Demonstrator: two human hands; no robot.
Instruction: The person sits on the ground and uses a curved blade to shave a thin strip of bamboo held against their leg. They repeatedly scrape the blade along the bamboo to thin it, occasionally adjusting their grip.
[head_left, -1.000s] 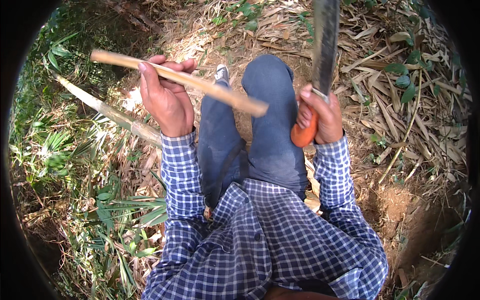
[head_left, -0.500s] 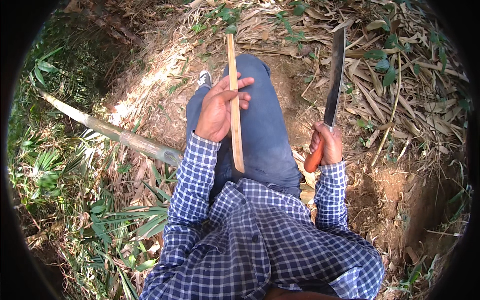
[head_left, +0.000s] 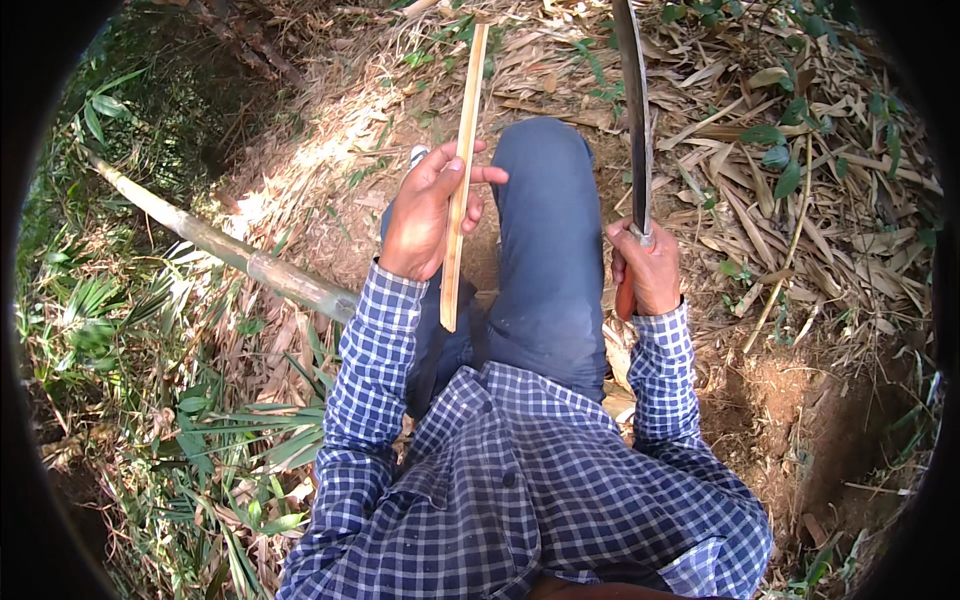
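Observation:
A long, pale split bamboo strip [head_left: 467,110] stands nearly upright in the view, leaning slightly right at its far end. My left hand [head_left: 425,215] pinches it around the middle, thumb on top, some fingers stretched out beyond it. In my right hand [head_left: 648,268] is a machete [head_left: 635,110] with a long dark blade and an orange-brown handle. The blade points away from me, its tip at the upper edge of the view. Strip and blade are apart, on either side of my raised right knee [head_left: 545,190].
A cut bamboo pole [head_left: 220,240] slants across the left side, ending near my left forearm. Dry bamboo leaves [head_left: 740,190] cover the ground at right and ahead. Green plants [head_left: 270,435] grow at left. Bare brown soil [head_left: 780,400] slopes at lower right.
The bamboo strip has tilted, its far end swinging right and its near end left. The machete has moved left and farther forward, its blade now more upright. My right knee appears shifted right.

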